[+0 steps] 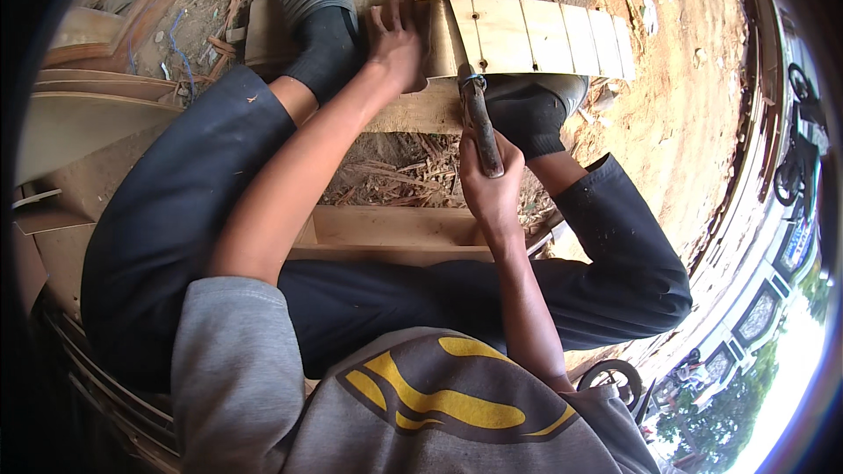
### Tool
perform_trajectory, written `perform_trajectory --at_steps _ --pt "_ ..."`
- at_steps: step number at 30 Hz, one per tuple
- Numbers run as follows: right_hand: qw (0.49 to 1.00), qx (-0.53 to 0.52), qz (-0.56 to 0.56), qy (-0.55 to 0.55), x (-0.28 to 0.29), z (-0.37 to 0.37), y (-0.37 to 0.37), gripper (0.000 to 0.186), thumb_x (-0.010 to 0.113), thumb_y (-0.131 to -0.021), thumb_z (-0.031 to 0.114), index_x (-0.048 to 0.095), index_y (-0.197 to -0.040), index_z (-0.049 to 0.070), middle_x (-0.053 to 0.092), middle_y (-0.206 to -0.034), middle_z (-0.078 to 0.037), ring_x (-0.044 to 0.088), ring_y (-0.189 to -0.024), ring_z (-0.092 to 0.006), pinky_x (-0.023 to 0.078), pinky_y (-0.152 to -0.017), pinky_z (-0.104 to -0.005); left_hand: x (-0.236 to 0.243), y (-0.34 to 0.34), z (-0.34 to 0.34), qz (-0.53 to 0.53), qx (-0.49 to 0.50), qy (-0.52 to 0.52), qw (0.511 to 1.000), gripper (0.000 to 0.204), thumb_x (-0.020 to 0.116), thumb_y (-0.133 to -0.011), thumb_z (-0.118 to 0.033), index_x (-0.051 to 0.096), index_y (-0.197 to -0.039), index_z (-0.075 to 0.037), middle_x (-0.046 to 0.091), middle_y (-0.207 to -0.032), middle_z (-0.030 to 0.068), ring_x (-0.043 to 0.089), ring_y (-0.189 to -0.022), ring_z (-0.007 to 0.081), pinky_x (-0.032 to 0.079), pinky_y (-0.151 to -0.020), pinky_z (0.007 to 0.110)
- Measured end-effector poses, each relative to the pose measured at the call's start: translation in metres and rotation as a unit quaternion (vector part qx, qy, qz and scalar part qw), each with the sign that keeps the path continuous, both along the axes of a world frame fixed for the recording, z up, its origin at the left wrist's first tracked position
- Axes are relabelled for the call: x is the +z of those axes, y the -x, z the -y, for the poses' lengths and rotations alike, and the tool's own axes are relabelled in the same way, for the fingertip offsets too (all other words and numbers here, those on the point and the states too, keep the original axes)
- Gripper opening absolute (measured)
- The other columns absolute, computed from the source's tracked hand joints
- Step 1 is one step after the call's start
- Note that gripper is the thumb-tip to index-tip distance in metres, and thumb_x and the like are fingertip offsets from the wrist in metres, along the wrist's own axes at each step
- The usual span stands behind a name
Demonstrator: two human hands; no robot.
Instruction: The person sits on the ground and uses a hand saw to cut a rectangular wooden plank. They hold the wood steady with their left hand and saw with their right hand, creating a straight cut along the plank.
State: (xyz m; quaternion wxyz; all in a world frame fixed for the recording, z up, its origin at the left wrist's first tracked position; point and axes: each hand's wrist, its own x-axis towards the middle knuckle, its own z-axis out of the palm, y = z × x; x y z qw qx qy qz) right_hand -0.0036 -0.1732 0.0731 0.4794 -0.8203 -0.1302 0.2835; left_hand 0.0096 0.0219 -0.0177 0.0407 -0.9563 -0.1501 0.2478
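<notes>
Right hand [488, 177] grips the saw [465, 70] handle; left hand [399, 39] lies flat, open, at nine o'clock of the blade, pinning the plank [527, 35]: stiff, light wood, likely splintery.

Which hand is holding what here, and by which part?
The right hand grips a handsaw by its wooden handle, blade across the wooden board. The left hand holds nothing; it presses flat on the board, fingers spread.

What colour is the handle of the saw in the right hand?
Dark brown wood, seen in the head view: saw handle in the right hand.
</notes>
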Motion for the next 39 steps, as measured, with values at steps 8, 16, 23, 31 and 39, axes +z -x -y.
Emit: perform_trajectory --at_steps 8,16,23,31,39 --pt "0.998 -0.018 -0.059 -0.002 0.007 -0.005 -0.005 0.017 0.057 -0.090 0.010 0.056 -0.077 -0.001 0.047 -0.058 0.002 0.042 -0.053 -0.0035 0.035 -0.047 -0.0250 -0.045 0.024 0.021 0.247 0.019 0.027 0.968 0.072 0.066 -0.074 -0.016 0.038 -0.135 0.013 0.025 -0.142 0.0384 0.016 -0.132 0.0613 0.013 -0.107 0.070" --pt "0.998 -0.013 -0.052 0.037 0.041 0.043 0.007 0.018 0.056 -0.092 0.012 0.060 -0.081 -0.002 0.051 -0.064 0.003 0.043 -0.059 -0.0030 0.035 -0.052 -0.0233 -0.028 0.021 0.014 0.190 0.002 0.049 0.981 0.046 0.066 -0.076 -0.018 0.061 -0.107 0.015 0.022 -0.145 0.0379 0.019 -0.133 0.0597 0.015 -0.108 0.070" --pt "0.995 -0.019 -0.087 0.040 0.042 0.024 0.014 0.021 0.057 -0.093 0.013 0.056 -0.076 0.001 0.047 -0.061 0.003 0.042 -0.058 -0.0028 0.034 -0.050 -0.0236 -0.023 0.024 0.009 0.207 0.000 0.074 0.976 0.046 0.068 -0.076 -0.022 0.064 -0.107 0.012 0.027 -0.146 0.0329 0.025 -0.133 0.0563 0.019 -0.108 0.068" --pt "0.996 -0.037 -0.080 0.019 0.030 0.020 0.006 0.023 0.056 -0.093 0.012 0.054 -0.073 -0.001 0.045 -0.059 0.003 0.038 -0.056 -0.0030 0.033 -0.049 -0.0246 -0.022 0.023 0.014 0.216 0.003 0.051 0.975 0.042 0.063 -0.076 -0.020 0.065 -0.102 0.013 0.031 -0.145 0.0324 0.024 -0.134 0.0548 0.017 -0.109 0.068" --pt "0.997 -0.020 -0.069 0.027 0.035 0.030 0.014 0.020 0.057 -0.092 0.012 0.058 -0.078 -0.001 0.048 -0.059 0.003 0.042 -0.056 -0.0033 0.034 -0.048 -0.0241 -0.036 0.028 0.013 0.231 -0.007 0.029 0.973 0.040 0.062 -0.074 -0.017 0.065 -0.099 0.014 0.035 -0.141 0.0336 0.025 -0.133 0.0555 0.017 -0.108 0.068"
